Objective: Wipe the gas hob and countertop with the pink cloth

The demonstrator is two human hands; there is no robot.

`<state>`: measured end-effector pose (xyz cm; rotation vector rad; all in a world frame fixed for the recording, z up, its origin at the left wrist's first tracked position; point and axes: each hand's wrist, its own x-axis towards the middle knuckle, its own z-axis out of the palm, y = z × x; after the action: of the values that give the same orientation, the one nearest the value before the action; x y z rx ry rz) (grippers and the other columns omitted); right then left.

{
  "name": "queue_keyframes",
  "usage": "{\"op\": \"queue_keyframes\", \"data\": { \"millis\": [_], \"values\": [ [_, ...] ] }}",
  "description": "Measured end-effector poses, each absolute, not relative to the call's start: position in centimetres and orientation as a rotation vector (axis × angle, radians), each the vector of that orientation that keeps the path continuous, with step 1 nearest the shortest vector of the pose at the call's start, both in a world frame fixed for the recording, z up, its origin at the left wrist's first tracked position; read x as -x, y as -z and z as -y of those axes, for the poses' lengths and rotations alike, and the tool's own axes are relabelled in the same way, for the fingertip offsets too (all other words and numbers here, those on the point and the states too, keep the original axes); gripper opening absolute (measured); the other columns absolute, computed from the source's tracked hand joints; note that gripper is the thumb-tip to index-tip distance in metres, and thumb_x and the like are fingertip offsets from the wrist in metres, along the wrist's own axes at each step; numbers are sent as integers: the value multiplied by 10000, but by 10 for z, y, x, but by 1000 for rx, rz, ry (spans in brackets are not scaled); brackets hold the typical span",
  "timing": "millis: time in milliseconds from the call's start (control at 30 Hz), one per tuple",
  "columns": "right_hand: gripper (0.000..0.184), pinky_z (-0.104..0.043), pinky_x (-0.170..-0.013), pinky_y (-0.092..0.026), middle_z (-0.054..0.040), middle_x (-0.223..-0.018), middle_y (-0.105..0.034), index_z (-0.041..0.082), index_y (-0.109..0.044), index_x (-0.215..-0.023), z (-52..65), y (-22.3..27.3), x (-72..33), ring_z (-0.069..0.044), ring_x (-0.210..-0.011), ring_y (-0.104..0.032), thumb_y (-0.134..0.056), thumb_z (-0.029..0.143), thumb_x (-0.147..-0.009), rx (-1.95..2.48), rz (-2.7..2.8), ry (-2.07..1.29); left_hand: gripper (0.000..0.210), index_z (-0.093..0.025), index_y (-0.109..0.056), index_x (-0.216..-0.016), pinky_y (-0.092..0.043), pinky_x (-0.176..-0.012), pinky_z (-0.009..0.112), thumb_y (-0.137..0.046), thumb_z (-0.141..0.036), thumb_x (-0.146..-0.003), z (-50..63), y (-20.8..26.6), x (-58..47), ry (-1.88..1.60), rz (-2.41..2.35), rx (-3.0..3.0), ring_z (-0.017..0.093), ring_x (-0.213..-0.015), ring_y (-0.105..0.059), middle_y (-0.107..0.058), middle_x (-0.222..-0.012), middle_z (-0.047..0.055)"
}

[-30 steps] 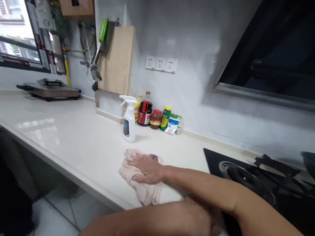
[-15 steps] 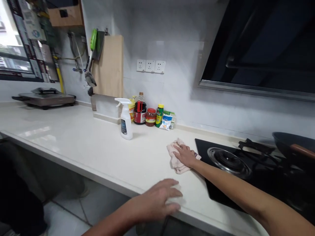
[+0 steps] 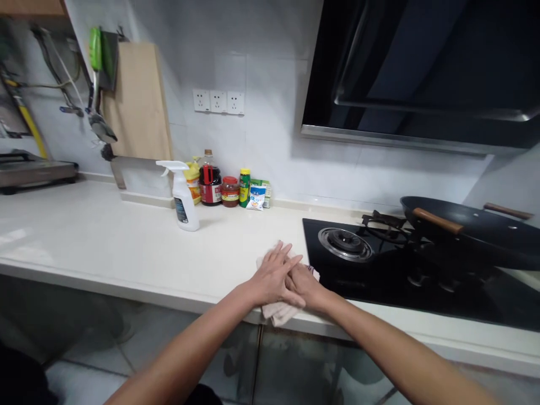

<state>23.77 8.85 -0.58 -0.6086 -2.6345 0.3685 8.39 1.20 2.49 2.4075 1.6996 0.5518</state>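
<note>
A pale pink cloth (image 3: 280,314) lies bunched at the front edge of the white counter (image 3: 126,247), with one corner hanging over. My right hand (image 3: 309,286) is pressed on the cloth and holds it, its fingers partly hidden. Across that hand rests my left hand (image 3: 272,279), fingers spread, holding nothing of its own. The cloth's right end touches the side of the black glass cooktop (image 3: 358,281). Farther back on the left stands a white spray bottle (image 3: 184,202), upright.
Along the wall stand a dark sauce bottle (image 3: 210,183), a red-lidded jar (image 3: 230,194), a green shaker (image 3: 244,190) and a small packet (image 3: 256,198). A wok (image 3: 485,225) sits on the cooktop's right side. The range hood (image 3: 405,62) hangs above.
My right hand has drawn the cloth toward the counter's front edge. My left hand has moved up from the edge onto the right hand. The view has turned right.
</note>
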Motion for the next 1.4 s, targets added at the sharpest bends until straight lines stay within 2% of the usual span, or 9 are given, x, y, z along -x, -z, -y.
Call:
{"op": "queue_keyframes", "data": {
  "millis": [200, 333, 400, 600, 733, 833, 1067, 1300, 1400],
  "values": [
    [415, -497, -1064, -450, -141, -1414, -590, 187, -518, -1421, -40, 19, -299, -293, -1265, -551, -407, 302, -1037, 553, 2606, -118, 1272, -178, -158, -1637, -172, -1229, 619, -649, -858, -680, 20, 5, -105, -562, -1675, -2544, 418, -1533, -250, -286, -1655, 245],
    [398, -465, -966, -503, -141, -1380, -599, 202, -536, -1387, -13, 35, -332, -288, -1186, -574, -490, 253, -994, 561, 2483, 63, 1256, -189, -338, -1575, -174, -1137, 770, -665, -900, -594, 35, 24, -123, -563, -1826, -2642, 537, -1511, -188, -263, -1646, 290],
    [369, -457, -918, -515, -150, -1348, -613, 192, -565, -1338, -6, 42, -344, -293, -1161, -586, -511, 234, -975, 570, 2418, 128, 1193, -190, -384, -1546, -213, -1116, 776, -658, -889, -619, 38, 27, -135, -541, -1869, -2636, 551, -1488, -232, -302, -1632, 285],
    [271, -442, -863, -533, -121, -1240, -668, 228, -640, -1176, -20, 64, -393, -283, -1101, -639, -599, 373, -951, 645, 2297, 128, 971, -149, -360, -1536, -288, -1118, 710, -672, -667, -776, 43, 22, -195, -420, -1866, -2731, 541, -1465, -263, -292, -1642, 255],
    [191, -381, -819, -548, -74, -1177, -700, 270, -672, -1089, -38, 73, -435, -235, -1041, -677, -539, 361, -986, 731, 2262, 43, 912, -155, -342, -1537, -281, -1132, 685, -673, -600, -813, 33, 23, -233, -435, -1820, -2798, 520, -1487, -220, -312, -1633, 238],
    [227, -367, -826, -546, -57, -1101, -716, 274, -683, -1066, -44, 70, -457, -222, -996, -682, -497, 385, -1000, 823, 2171, -36, 974, -176, -325, -1553, -238, -1159, 673, -672, -681, -795, 15, 19, -252, -479, -1713, -2817, 498, -1496, -210, -294, -1648, 213],
    [346, -357, -820, -512, -66, -1035, -679, 246, -669, -964, -34, 45, -473, -226, -953, -644, -447, 510, -997, 1094, 1760, -79, 1101, -255, -283, -1596, -102, -1186, 703, -414, -940, -745, -24, -3, -264, -385, -1500, -2564, 464, -1549, -44, -151, -1714, 150],
    [409, -446, -877, -476, -92, -980, -689, 230, -669, -918, -72, 57, -508, -281, -966, -629, -418, 549, -973, 1129, 1865, 165, 833, -322, -484, -1452, -368, -1076, 553, -680, -732, -753, 10, 5, -224, -524, -1763, -2753, 369, -1367, -410, -470, -1521, 101],
    [461, -461, -852, -469, -93, -984, -700, 236, -681, -876, -91, 75, -531, -307, -972, -626, -389, 583, -960, 1241, 1916, 194, 849, -326, -534, -1412, -420, -998, 517, -747, -726, -693, 31, 9, -186, -494, -1954, -2693, 353, -1253, -508, -491, -1494, 125]
  ]
}}
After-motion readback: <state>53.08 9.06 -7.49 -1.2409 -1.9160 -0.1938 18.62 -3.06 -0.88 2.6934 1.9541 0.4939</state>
